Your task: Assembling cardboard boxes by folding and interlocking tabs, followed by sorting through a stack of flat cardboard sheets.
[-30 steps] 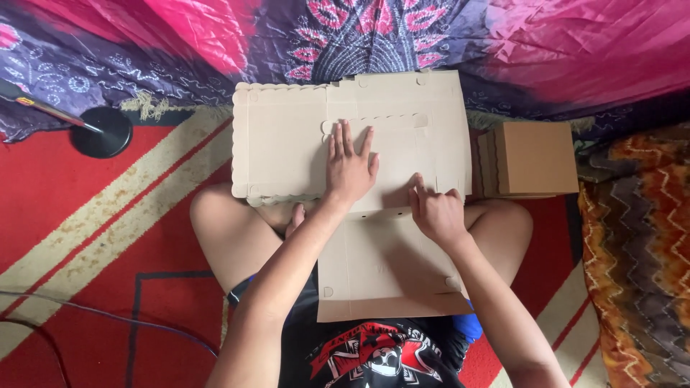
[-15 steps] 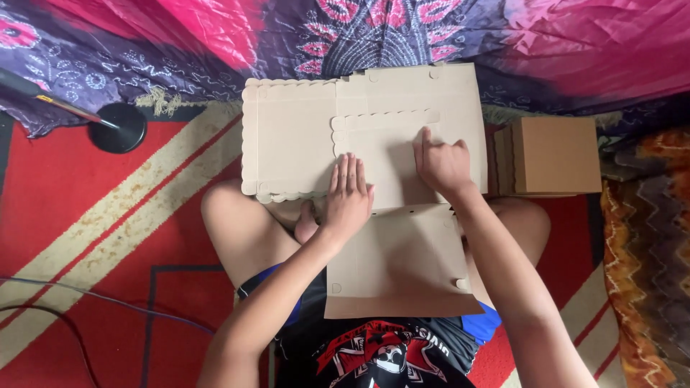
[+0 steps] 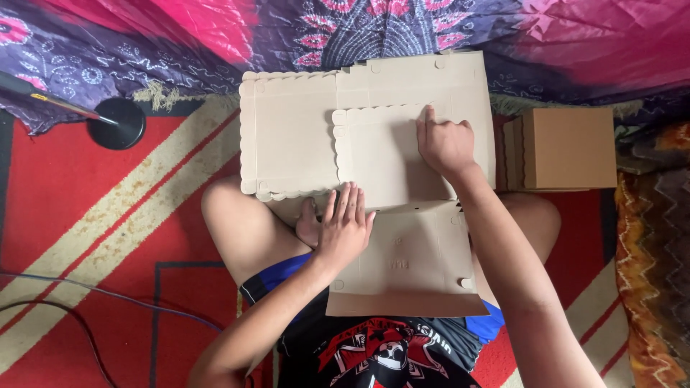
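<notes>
Cardboard sheet (image 3: 374, 144): flat, matte brown, scalloped edges.
Left hand (image 3: 343, 230): fingers together, flat on the sheet's near fold.
Right hand (image 3: 445, 144): forefinger extended, pressing panel.

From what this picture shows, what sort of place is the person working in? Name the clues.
Probably a room at home, on the floor: the person sits cross-legged on a red patterned rug, beside a purple-pink cloth, with flat cardboard on the lap.

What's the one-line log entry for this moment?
left hand: flat on cardboard sheet | right hand: pressing folded panel | folded box: beside right knee | rug: red striped
</notes>
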